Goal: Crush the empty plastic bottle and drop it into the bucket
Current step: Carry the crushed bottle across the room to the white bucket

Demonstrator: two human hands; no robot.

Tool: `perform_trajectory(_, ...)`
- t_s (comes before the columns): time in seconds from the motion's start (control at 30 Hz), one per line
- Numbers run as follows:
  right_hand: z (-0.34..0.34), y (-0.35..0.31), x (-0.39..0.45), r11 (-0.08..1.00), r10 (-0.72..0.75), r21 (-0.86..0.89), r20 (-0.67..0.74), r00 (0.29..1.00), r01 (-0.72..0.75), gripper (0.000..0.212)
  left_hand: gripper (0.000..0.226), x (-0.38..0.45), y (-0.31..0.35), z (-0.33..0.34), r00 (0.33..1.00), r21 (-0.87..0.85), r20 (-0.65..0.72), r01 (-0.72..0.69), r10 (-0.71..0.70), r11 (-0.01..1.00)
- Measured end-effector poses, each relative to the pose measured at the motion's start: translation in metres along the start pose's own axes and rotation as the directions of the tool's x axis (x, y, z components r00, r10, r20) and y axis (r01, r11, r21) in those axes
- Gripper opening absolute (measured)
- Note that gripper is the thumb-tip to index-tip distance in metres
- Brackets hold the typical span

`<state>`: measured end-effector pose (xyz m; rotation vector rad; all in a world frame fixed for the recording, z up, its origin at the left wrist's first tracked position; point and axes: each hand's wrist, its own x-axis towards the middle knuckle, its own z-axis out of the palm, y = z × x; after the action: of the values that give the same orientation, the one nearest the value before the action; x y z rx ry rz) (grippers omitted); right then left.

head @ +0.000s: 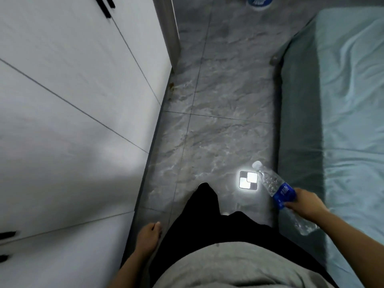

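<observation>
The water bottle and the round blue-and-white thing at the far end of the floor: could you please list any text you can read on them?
Nothing can be read for certain.
Blue label on the plastic bottle in the right hand: white characters, too blurred to read.
Blue-and-white object at the top edge: white markings, blurred and cut off, unreadable.
Bright square on the floor: a light reflection, no text.

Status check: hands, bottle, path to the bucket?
Right hand grips bottle, uncrushed, cap on. Left hand empty at side. Floor ahead bare.
</observation>
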<state>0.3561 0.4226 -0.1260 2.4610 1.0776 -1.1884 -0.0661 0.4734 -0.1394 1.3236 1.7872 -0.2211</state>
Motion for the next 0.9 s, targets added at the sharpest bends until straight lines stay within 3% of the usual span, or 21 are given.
perform_trajectory(0.17, -0.007, -0.010, 0.003, 0.993, 0.104, 0.062, 0.008, 0.994, -0.105, 0.033, 0.041, 0.064, 0.047, -0.049, 1.000, -0.046, -0.012, 0.008, -0.009, 0.999)
perform_trajectory(0.3, -0.013, -0.001, 0.006, 0.979, 0.173, 0.095, 0.064, 0.983, -0.179, 0.031, 0.040, 0.106, 0.105, -0.075, 0.998, -0.038, 0.025, -0.061, 0.062, 0.997)
perform_trajectory(0.43, -0.029, 0.010, 0.018, 0.961, 0.231, 0.132, 0.110, 0.967, -0.245, 0.013, 0.039, 0.142, 0.174, -0.085, 0.989, -0.005, 0.024, -0.147, 0.147, 0.989)
perform_trajectory(0.53, -0.047, 0.017, 0.042, 0.940, 0.265, 0.187, 0.128, 0.956, -0.286, 0.020, 0.037, 0.164, 0.224, -0.083, 0.985, 0.000, 0.043, -0.166, 0.166, 0.986)
perform_trajectory(0.77, -0.142, 0.006, 0.128, 0.946, 0.245, 0.210, 0.035, 0.969, -0.247, 0.019, 0.041, 0.190, 0.304, -0.078, 0.988, 0.063, 0.075, -0.138, 0.133, 0.988)
perform_trajectory(0.9, -0.203, -0.019, 0.176, 0.954, 0.212, 0.221, -0.018, 0.977, -0.203, 0.033, 0.048, 0.201, 0.332, -0.091, 0.998, 0.011, 0.034, -0.054, 0.053, 0.998)
